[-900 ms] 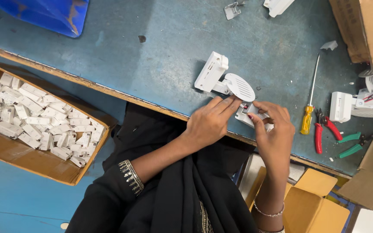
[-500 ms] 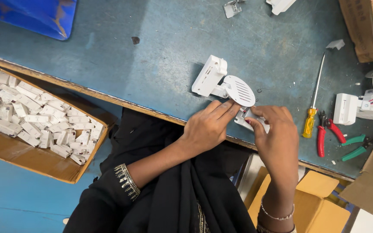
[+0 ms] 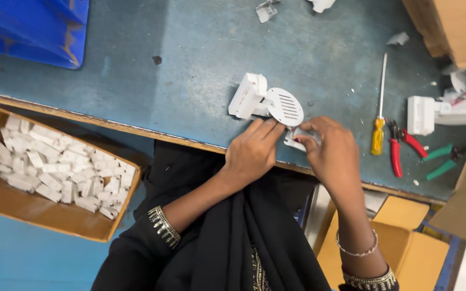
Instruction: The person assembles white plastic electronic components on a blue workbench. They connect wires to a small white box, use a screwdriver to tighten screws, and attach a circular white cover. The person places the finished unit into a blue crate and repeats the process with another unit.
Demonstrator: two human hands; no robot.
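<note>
Small white plastic piece pinched at the bench edge

Small white plastic piece (image 3: 296,139) sits between our hands at the near table edge: right hand (image 3: 333,153) grips it, left hand (image 3: 252,151) fingers press it. At twelve o'clock lies a white plastic unit with round slotted face (image 3: 268,101); at three o'clock, a yellow-handled screwdriver (image 3: 379,116).

Blue-grey table (image 3: 179,81), scuffed, with a wooden strip along the near edge. Near that edge's middle, a white plastic assembly (image 3: 265,102) with a round slotted disc, and just beside it a small white part (image 3: 296,140) (held by both hands at the edge). Toward the right edge: a yellow-handled screwdriver (image 3: 379,116), red-handled pliers (image 3: 399,148), green-handled cutters (image 3: 440,160), another white unit (image 3: 424,114). At the far left corner, a blue bin (image 3: 33,27); at the far right corner, a cardboard box (image 3: 454,27). White scraps (image 3: 266,9) along the far edge.
</note>
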